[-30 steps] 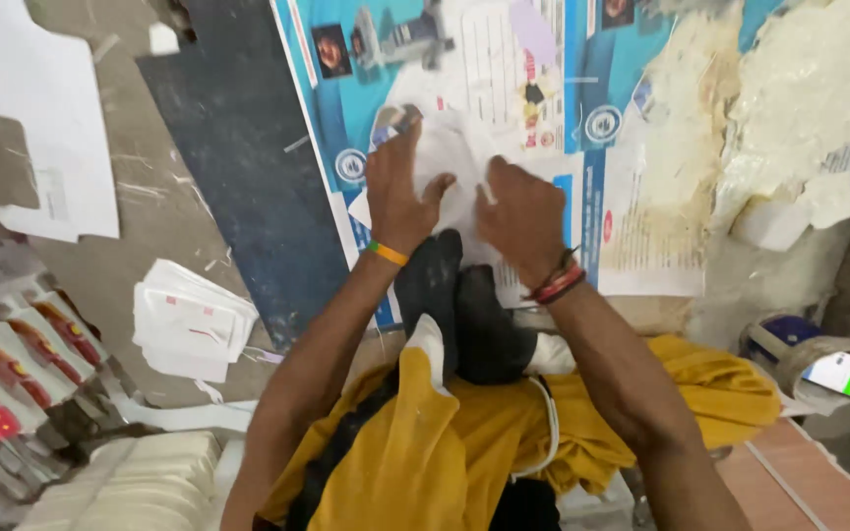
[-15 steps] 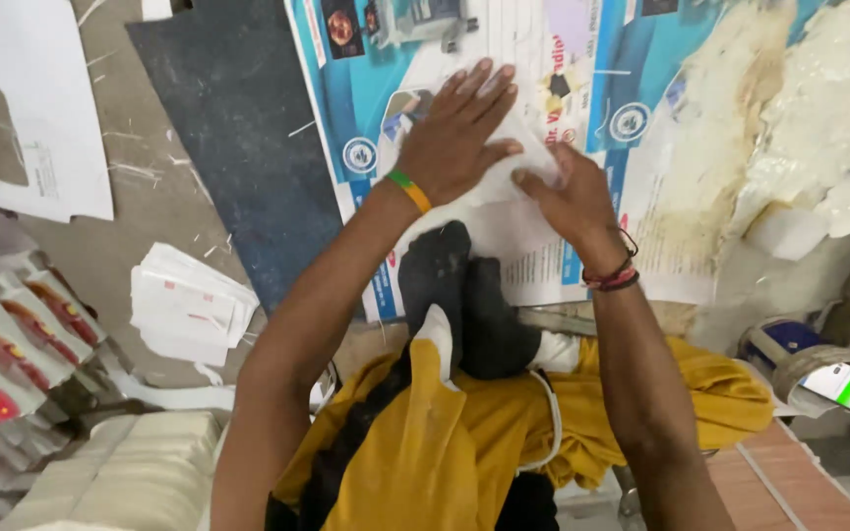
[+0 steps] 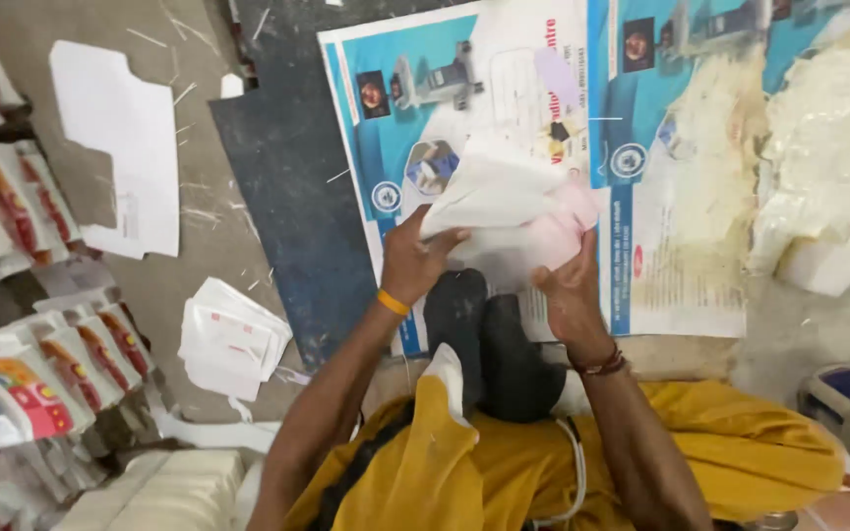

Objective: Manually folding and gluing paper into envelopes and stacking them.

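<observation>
Left hand (image 3: 415,261) and right hand (image 3: 568,285) both grasp folded white paper (image 3: 504,211), lifted above printed poster (image 3: 504,118); fingers clenched on edges.

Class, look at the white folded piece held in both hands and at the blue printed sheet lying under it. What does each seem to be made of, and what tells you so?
White folded piece: seemingly thin matt paper; it creases sharply and bends between the left hand and right hand. Blue printed sheet: probably coated paper, perhaps slightly glossy; it lies flat with crisp colour printing.

Folded paper (image 3: 504,211) above poster (image 3: 661,265)
</observation>
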